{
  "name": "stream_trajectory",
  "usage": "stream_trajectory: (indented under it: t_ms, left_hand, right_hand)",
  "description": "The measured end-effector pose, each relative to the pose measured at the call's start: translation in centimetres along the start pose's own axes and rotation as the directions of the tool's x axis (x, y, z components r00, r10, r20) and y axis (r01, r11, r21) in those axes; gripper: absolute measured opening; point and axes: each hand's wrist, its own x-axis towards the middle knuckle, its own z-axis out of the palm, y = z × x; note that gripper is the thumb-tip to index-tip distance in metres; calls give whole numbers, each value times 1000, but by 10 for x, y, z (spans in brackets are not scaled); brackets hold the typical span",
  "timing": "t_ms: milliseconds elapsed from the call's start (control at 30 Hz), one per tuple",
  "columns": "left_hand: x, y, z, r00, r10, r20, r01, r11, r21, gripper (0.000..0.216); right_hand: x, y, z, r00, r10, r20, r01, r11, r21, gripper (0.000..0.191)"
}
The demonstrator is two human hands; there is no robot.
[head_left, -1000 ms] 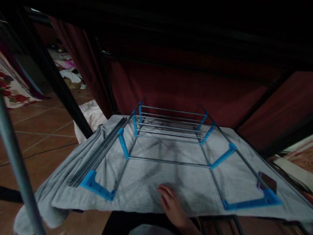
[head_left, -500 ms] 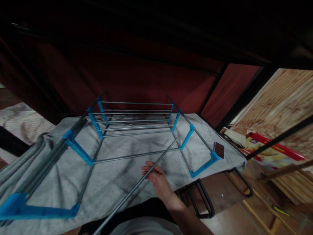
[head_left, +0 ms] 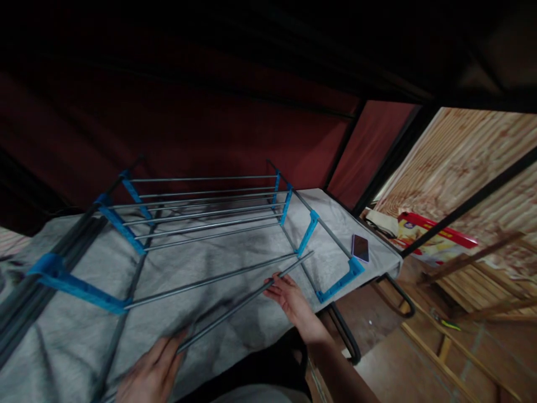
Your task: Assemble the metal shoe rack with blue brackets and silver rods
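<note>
A thin grey metal rod [head_left: 235, 309] slants across the front of a rack frame lying on the cloth. My right hand [head_left: 289, 296] pinches it not far from its upper right end. Lower on the rod, my left hand [head_left: 153, 366] is wrapped about it, slightly blurred, with its thumb side toward the rack. Blue plastic brackets, such as the front right bracket [head_left: 339, 282] and the left bracket [head_left: 79, 285], join the frame's long tubes. Several crossbars [head_left: 201, 228] span the far brackets, and a single crossbar [head_left: 210, 280] lies nearer. The rod's right end is close to the right-side brackets.
Grey cloth [head_left: 226, 257] covers the surface under the rack. A phone [head_left: 360, 248] lies at its right edge. Beyond are a red and yellow box [head_left: 432, 232] and wooden pieces [head_left: 444, 347] on the floor. A dark red panel [head_left: 210, 134] rises behind.
My left hand has come into view at the lower left, on the rod. The rod's far end now sits nearer the right brackets. The whole view has shifted, with the rack appearing farther left.
</note>
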Motion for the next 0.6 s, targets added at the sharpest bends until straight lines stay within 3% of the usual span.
stream_trajectory:
  t_ms: [133,267,400,600]
  left_hand:
    - [40,27,5,990,138,21,-139,988,65,40]
    - [64,42,6,982,184,41,-186,981,56,40]
    - [75,36,0,985,129,111,-134,990,42,43]
    - [70,13,4,987,117,112,-117,993,1,47]
  right_hand:
    - [5,4,16,1000,-9,-23,10,1000,26,35]
    - [13,-24,8,995,-90,-38,91,996,10,27]
    - [20,-49,-12,982,-149,-117,152,988,17,23]
    - [26,-49,-18,960,-186,-208,192,981,12,22]
